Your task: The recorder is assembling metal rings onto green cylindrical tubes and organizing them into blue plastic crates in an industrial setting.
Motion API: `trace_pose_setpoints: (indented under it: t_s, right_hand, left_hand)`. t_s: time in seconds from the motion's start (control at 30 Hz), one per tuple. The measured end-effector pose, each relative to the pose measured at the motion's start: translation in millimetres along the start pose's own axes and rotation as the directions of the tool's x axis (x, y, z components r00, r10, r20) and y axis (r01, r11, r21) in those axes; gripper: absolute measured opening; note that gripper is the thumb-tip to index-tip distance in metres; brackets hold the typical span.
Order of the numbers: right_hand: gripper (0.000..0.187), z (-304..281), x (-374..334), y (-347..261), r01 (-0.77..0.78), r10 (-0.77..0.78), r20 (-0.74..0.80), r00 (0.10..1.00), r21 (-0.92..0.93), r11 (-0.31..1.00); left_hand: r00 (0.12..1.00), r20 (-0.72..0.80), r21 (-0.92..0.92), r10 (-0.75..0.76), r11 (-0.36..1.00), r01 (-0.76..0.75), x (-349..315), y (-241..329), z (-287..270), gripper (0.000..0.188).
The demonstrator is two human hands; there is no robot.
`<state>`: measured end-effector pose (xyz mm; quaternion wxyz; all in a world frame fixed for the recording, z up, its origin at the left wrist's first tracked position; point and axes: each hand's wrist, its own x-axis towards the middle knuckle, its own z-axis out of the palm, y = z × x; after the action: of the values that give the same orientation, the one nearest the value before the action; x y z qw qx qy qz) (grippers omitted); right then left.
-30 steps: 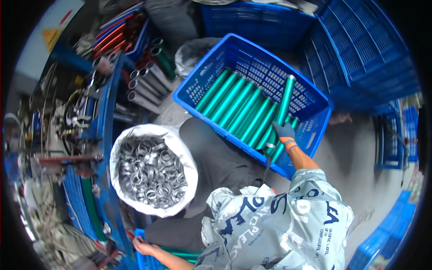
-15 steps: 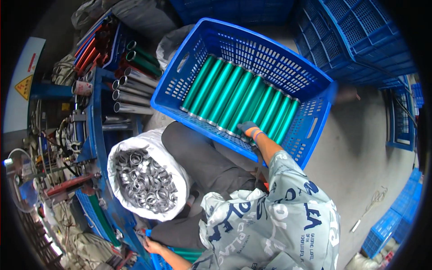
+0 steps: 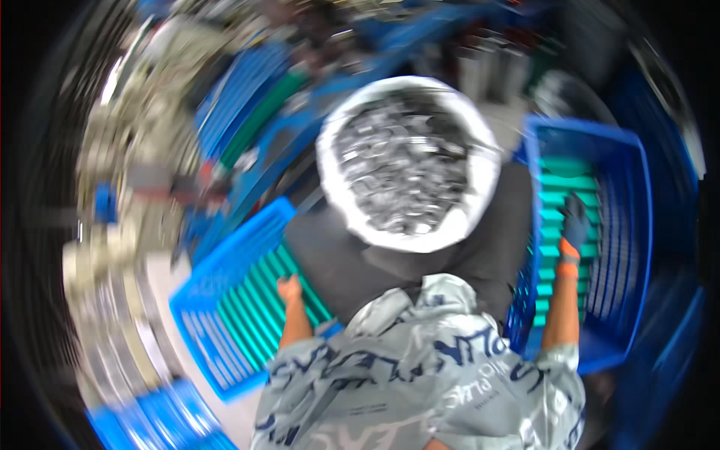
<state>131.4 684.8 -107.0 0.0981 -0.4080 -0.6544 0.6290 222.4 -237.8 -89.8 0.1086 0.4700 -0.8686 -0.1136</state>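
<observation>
Motion smears the whole view. My right hand (image 3: pixel 575 223), in a dark glove with an orange cuff, lies over the green tubes (image 3: pixel 551 259) in the right blue crate (image 3: pixel 637 247). Its fingers look stretched out across them. At the left, my left hand (image 3: pixel 290 289) is at the near side of the other blue crate (image 3: pixel 201 300), by more green tubes (image 3: pixel 255 315); blur hides how its fingers are set. Between my legs stands a white sack (image 3: pixel 487 176) full of loose silver metal rings (image 3: pixel 401 169).
A blue machine frame (image 3: pixel 300 124) runs behind the left crate. Plain silver tubes (image 3: pixel 491 71) stand beyond the sack. Stacked blue crates (image 3: pixel 161 420) sit at the lower left, beside blurred pale bundles (image 3: pixel 112 322).
The view has swung left, so the sack is now in the middle and the right crate at the right. The left crate has come into view. My right hand has shifted over its tubes.
</observation>
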Motion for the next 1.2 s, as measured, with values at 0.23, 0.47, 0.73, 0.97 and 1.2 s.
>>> trace_pose_setpoints:
  t_s: [0.23,0.47,0.73,0.97,1.2]
  right_hand:
    - [0.052,185,-151,-164,0.508,-0.251,0.624,0.740,-0.274,0.817]
    - [0.063,336,-187,-62,0.962,-0.281,0.920,0.274,-0.258,0.093]
    - [0.029,352,-165,-73,0.915,-0.269,0.910,0.317,-0.368,-0.167]
    - [0.064,376,-157,-138,0.899,-0.471,0.774,0.423,-0.425,0.109]
    - [0.104,421,-95,-135,0.894,-0.306,0.845,0.440,-0.444,0.060]
  left_hand:
    - [0.800,0.438,0.098,-0.410,0.907,0.411,-57,-60,99,0.079]
    - [0.743,0.517,0.072,-0.425,0.887,0.457,-37,-98,150,0.091]
    - [0.556,0.747,-0.037,-0.364,0.813,0.581,-34,-88,152,0.070]
    - [0.699,0.713,-0.674,-0.058,0.219,0.705,-56,-37,77,0.050]
    - [0.943,0.302,-0.934,0.141,0.244,0.262,-15,71,-55,0.052]
